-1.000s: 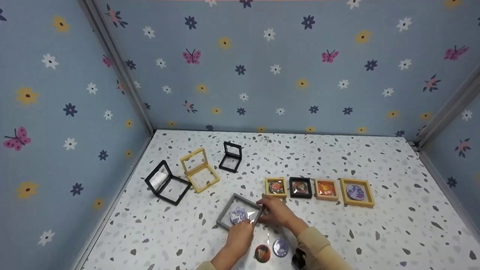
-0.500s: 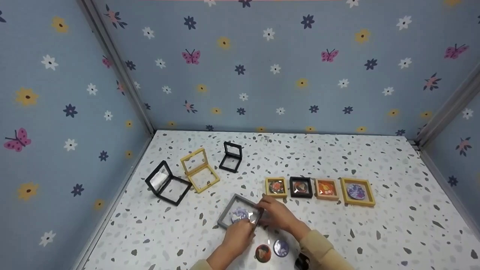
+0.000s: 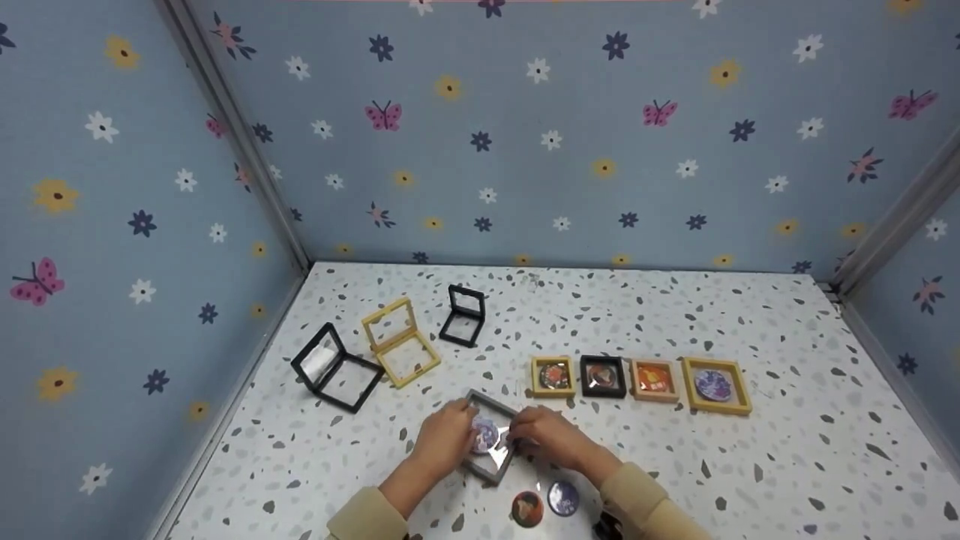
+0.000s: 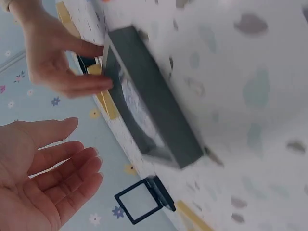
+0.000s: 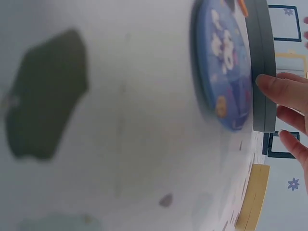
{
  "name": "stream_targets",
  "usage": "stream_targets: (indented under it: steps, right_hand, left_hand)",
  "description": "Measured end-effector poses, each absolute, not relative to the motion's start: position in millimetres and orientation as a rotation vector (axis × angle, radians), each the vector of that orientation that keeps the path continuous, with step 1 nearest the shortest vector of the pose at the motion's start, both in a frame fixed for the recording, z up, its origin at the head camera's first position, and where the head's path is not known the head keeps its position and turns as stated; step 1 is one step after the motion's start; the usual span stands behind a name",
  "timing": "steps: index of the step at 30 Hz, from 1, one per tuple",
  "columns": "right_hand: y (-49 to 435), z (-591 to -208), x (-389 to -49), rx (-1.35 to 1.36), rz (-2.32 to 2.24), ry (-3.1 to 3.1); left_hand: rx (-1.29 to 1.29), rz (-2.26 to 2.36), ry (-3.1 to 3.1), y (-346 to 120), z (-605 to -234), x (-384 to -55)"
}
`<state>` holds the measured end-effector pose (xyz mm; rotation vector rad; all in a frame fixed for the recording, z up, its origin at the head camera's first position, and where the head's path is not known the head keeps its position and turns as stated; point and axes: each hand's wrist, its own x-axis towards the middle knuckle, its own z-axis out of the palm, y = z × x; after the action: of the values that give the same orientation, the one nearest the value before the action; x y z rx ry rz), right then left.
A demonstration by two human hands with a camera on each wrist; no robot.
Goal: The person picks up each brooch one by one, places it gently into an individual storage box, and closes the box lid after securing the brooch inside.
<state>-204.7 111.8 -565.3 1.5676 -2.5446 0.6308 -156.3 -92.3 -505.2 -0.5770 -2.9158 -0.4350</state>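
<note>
A grey square display frame (image 3: 487,473) lies closed on the speckled table, with a round purple-and-white badge (image 3: 484,436) behind its clear film. At its right edge my right hand (image 3: 551,437) grips it, the thumb (image 5: 272,87) pressed on the grey side wall and fingers over the top. My left hand (image 4: 53,178) hovers by the frame's left side, fingers loosely bent and holding nothing; the left wrist view has it apart from the frame. Nearer me lie a red-and-dark round badge (image 3: 527,509) and a blue-purple round badge (image 3: 563,498).
Standing open at the left are a large black frame (image 3: 327,391), a yellow frame (image 3: 406,379) and a small black frame (image 3: 457,340). A row at the right holds filled frames: small yellow (image 3: 535,379), black (image 3: 602,393), peach (image 3: 654,397) and larger yellow (image 3: 718,407). Patterned walls surround the table.
My left hand has moved from the grey frame's near edge up and left to its left side, uncovering the near corner. The right hand stays at the right edge.
</note>
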Motion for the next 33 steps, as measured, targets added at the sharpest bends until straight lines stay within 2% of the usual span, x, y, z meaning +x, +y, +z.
stream_targets:
  steps: [19,33]
  right_hand:
    - [111.3,-562.0,-202.6,1.67,0.453,-2.45]
    - [123.0,-557.8,-193.7,1.702,0.531,-2.288]
  left_hand:
    - [-0.412,-0.353,-2.816,-156.4,-479.0,-220.9]
    - [-0.223,-0.205,-2.783,-194.3,-484.2,-263.1]
